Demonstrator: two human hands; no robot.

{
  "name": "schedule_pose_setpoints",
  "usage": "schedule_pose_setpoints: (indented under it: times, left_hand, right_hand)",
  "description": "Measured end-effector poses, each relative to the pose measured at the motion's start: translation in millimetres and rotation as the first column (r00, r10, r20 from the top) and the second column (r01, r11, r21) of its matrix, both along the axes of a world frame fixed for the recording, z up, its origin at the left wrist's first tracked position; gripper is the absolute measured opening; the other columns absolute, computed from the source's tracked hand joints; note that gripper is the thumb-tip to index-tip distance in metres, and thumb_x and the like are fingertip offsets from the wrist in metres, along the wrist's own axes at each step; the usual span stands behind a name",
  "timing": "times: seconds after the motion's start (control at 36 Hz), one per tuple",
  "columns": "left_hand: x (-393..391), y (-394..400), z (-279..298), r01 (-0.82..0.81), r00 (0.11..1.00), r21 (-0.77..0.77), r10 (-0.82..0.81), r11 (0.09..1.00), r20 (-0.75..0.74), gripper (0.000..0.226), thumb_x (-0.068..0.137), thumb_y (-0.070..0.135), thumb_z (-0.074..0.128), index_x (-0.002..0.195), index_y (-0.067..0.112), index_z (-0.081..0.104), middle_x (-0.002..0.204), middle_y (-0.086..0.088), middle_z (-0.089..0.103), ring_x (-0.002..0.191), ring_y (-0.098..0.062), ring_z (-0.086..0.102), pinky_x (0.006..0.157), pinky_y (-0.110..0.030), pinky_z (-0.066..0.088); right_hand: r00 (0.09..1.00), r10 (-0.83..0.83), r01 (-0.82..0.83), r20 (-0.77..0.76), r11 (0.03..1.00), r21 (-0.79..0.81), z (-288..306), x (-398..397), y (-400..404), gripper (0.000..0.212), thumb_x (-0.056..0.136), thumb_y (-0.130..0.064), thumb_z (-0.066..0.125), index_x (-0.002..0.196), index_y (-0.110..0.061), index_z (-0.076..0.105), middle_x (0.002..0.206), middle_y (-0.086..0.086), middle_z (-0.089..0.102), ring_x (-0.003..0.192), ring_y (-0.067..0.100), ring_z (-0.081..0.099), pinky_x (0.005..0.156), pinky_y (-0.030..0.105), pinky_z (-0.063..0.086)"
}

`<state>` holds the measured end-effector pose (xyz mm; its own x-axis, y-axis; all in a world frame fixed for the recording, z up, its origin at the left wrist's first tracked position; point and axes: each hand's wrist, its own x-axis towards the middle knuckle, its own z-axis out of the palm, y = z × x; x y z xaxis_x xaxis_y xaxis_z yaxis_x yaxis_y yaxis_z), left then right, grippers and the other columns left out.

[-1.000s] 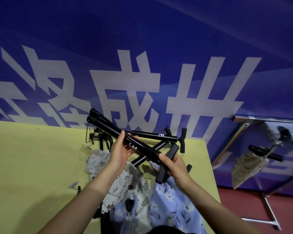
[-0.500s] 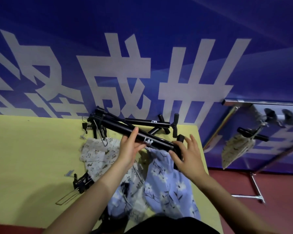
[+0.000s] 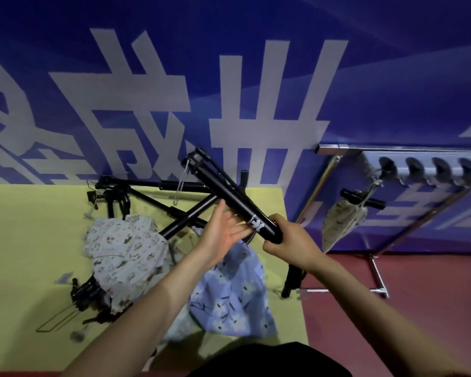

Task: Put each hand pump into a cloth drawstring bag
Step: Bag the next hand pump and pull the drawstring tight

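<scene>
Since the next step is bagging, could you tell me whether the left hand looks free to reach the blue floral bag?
Probably yes: the left hand is open, merely touching the pump the right hand grips, and the blue floral bag lies uncovered just below it.

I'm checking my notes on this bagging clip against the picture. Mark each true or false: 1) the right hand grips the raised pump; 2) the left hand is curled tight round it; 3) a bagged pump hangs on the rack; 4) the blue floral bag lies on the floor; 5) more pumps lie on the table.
1) The right hand grips the raised pump at its near end: true.
2) False: the left hand is open, fingers straight beside the barrel.
3) A bagged pump hangs on the rack: true.
4) False: the blue floral bag lies on the yellow table.
5) More pumps lie there: true.
</scene>
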<state>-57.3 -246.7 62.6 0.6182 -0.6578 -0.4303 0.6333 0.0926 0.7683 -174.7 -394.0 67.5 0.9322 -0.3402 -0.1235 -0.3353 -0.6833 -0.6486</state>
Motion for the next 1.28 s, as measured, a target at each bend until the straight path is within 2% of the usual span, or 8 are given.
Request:
schedule_pose_setpoints:
  times: [0.25, 0.39, 0.53, 0.61, 0.72, 0.94, 1.19, 1.28]
  left_hand:
    - [-16, 10, -35, -0.242, 0.895, 0.551, -0.036, 0.799, 0.445, 0.034, 0.101, 0.030, 0.046, 0.132, 0.015, 0.050, 0.122, 0.001, 0.059, 0.099, -0.009, 0.057, 0.084, -0.022, 0.044]
    - [0, 25, -66, -0.199, 0.938, 0.723, -0.086, 0.662, 0.337, 0.062, 0.097, 0.040, 0.052, 0.148, 0.011, 0.032, 0.149, -0.009, 0.039, 0.132, -0.031, 0.043, 0.107, -0.046, 0.038]
    - [47, 26, -116, -0.155, 0.948, 0.824, -0.151, 0.545, 0.279, 0.102, 0.067, 0.080, 0.060, 0.132, 0.002, 0.047, 0.131, -0.023, 0.053, 0.111, -0.039, 0.057, 0.094, -0.054, 0.048]
    - [48, 15, -97, -0.194, 0.972, 0.793, 0.001, 0.578, 0.237, 0.060, 0.088, 0.049, 0.061, 0.123, 0.001, 0.053, 0.118, -0.019, 0.058, 0.107, -0.036, 0.057, 0.096, -0.049, 0.048]
    - [72, 27, -162, -0.173, 0.985, 0.778, 0.117, 0.604, 0.128, 0.068, 0.082, 0.053, 0.066, 0.127, 0.004, 0.056, 0.117, -0.017, 0.062, 0.103, -0.036, 0.061, 0.095, -0.052, 0.049]
    - [14, -5, -85, -0.287, 0.957, 0.697, 0.171, 0.657, 0.233, 0.031, 0.100, 0.032, 0.044, 0.077, 0.012, 0.052, 0.065, -0.016, 0.044, 0.051, -0.024, 0.037, 0.053, -0.033, 0.033]
    - [12, 5, -16, -0.467, 0.879, 0.321, 0.472, 0.824, 0.065, 0.021, 0.099, 0.023, 0.042, 0.099, 0.016, 0.062, 0.102, -0.013, 0.064, 0.098, -0.036, 0.059, 0.099, -0.055, 0.043]
    - [10, 20, -7, -0.533, 0.839, 0.322, 0.537, 0.783, 0.084, 0.024, 0.098, 0.023, 0.042, 0.087, 0.011, 0.061, 0.082, -0.016, 0.067, 0.079, -0.032, 0.060, 0.089, -0.052, 0.046]
  right_hand:
    - [0.992, -0.063, 0.088, -0.108, 0.966, 0.242, -26, -25, -56, 0.028, 0.080, -0.037, 0.075, 0.096, -0.020, 0.058, 0.067, -0.004, 0.060, 0.043, 0.010, 0.055, 0.044, 0.026, 0.045]
    - [0.979, -0.091, 0.144, -0.185, 0.943, 0.300, -45, -45, -76, 0.027, 0.078, -0.037, 0.076, 0.096, -0.024, 0.061, 0.065, -0.006, 0.059, 0.046, 0.008, 0.055, 0.049, 0.029, 0.047]
    - [0.978, -0.041, 0.109, -0.207, 0.938, 0.328, -53, -58, -91, 0.021, 0.077, -0.036, 0.076, 0.088, -0.026, 0.061, 0.067, -0.005, 0.060, 0.051, 0.009, 0.057, 0.051, 0.030, 0.048]
    - [0.980, -0.028, 0.091, -0.198, 0.944, 0.318, -51, -58, -97, 0.020, 0.077, -0.036, 0.076, 0.084, -0.032, 0.058, 0.069, -0.004, 0.061, 0.050, 0.009, 0.057, 0.049, 0.026, 0.045]
    - [0.983, 0.003, 0.046, -0.184, 0.965, 0.260, -50, -51, -107, 0.022, 0.076, -0.041, 0.075, 0.083, -0.035, 0.056, 0.069, -0.005, 0.062, 0.048, 0.006, 0.057, 0.049, 0.027, 0.046]
    - [0.982, 0.097, -0.061, -0.160, 0.974, 0.219, -43, -34, -135, 0.023, 0.076, -0.044, 0.075, 0.082, -0.036, 0.055, 0.065, -0.008, 0.058, 0.049, 0.001, 0.055, 0.054, 0.026, 0.045]
    - [0.970, 0.211, -0.185, -0.122, 0.963, 0.198, -43, 6, -140, 0.043, 0.072, -0.052, 0.076, 0.095, -0.018, 0.065, 0.084, 0.000, 0.069, 0.073, 0.011, 0.062, 0.067, 0.031, 0.047]
    - [0.964, 0.248, -0.216, -0.102, 0.944, 0.249, -39, 18, -129, 0.029, 0.078, -0.036, 0.078, 0.089, -0.015, 0.063, 0.080, 0.009, 0.067, 0.062, 0.010, 0.058, 0.057, 0.024, 0.042]
